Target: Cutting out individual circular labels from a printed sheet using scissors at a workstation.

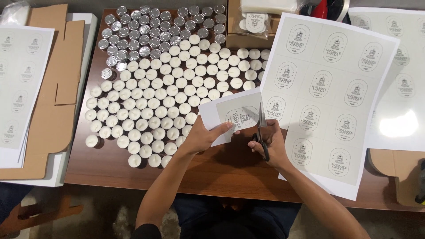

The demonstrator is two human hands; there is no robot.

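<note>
My left hand (204, 135) pinches a small white paper piece (230, 113) printed with one oval label, holding it above the brown table. My right hand (271, 142) grips black-handled scissors (261, 130), whose blades point up into the paper's right side. Just left of my hands lie several white tealight candles (155, 102) in rows. A large label sheet (325, 97) lies to the right of the scissors.
Empty silver tealight cups (155, 31) fill the table's far left. A cardboard box (248, 26) stands at the back. More label sheets lie at the far left (17, 84) and far right (398, 79). Flat cardboard (53, 97) lies left of the table (221, 170).
</note>
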